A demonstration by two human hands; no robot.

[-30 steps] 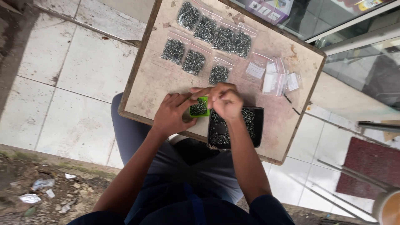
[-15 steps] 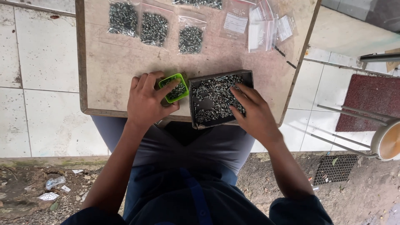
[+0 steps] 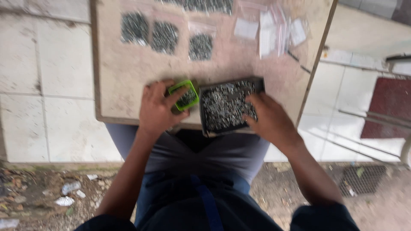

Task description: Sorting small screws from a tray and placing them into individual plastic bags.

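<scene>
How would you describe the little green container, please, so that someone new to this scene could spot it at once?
Start at the wooden board across the person's lap. At its near edge, the left hand grips a small green-rimmed container, just left of the black tray of small metal pieces. It is the only bright green thing there.

A second ago both hands met over the small green tub at the near edge of the bench; now they are apart. The right hand (image 3: 267, 122) now lies on the near right corner of the black tray (image 3: 229, 105) of small grey metal pieces, while the left hand (image 3: 156, 109) alone grips the green tub (image 3: 183, 95), just left of the tray.
</scene>
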